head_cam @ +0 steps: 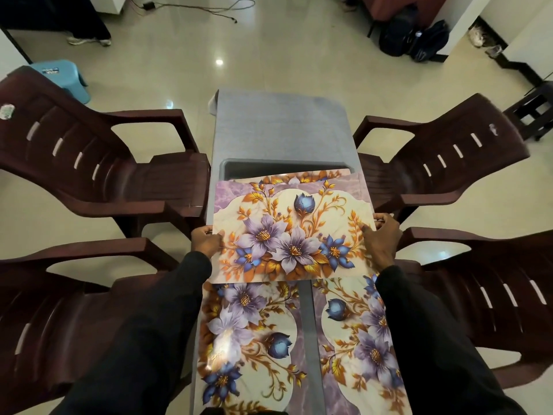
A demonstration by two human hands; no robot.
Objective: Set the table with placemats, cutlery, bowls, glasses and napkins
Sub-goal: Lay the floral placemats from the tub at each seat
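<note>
Glossy cream tile floor (179,82); four maroon plastic chairs (89,163); blue stool (64,76).

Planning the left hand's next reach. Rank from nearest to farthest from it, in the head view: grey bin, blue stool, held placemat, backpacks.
1. Held placemat: its left edge is in the left hand.
2. Grey bin: on the table, beyond the hand.
3. Blue stool: far left, off the table.
4. Backpacks: far right, well past the table's end.
</note>
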